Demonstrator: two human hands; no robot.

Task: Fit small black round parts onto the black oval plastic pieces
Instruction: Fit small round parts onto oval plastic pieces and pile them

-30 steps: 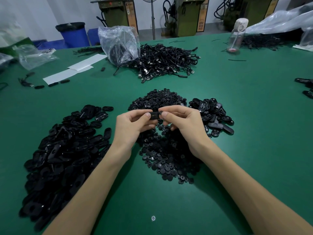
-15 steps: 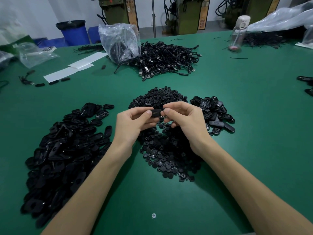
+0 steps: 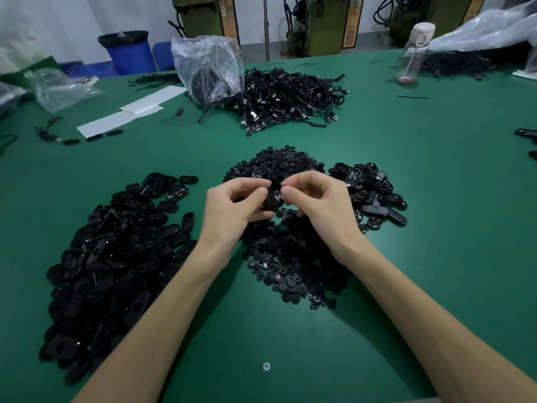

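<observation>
Above the heap of round parts (image 3: 290, 257), at the middle of the green surface (image 3: 436, 242), both hands meet on one oval piece (image 3: 269, 201). The left hand (image 3: 232, 210) pinches it between thumb and curled fingers, holding it tilted, one end up toward the right hand (image 3: 316, 205). The right hand pinches too: its thumb tip and forefinger close on the piece's upper end, where a small round part (image 3: 280, 196) with a pale glint shows just beside the thumbnail. Whether that part is already seated or only resting on the piece is too small to tell.

The step in hand looks to be the pressing-in. To do it well, I judge the left hand should grip the oval piece by its long edges, leaving the seat bare, and brace it so it cannot twist. The right thumb should push the round part straight down, square to the face, not from one side; a tilted part will likely jam or pop out and drop into the heap below, where it is lost among its like. Both things are black and small, so feel counts more than sight: press till it sits flush.

Left of the hands lies a big pile of oval pieces (image 3: 116, 251); right of them a smaller pile (image 3: 374, 196), some seemingly fitted, a likely place for this one.
</observation>
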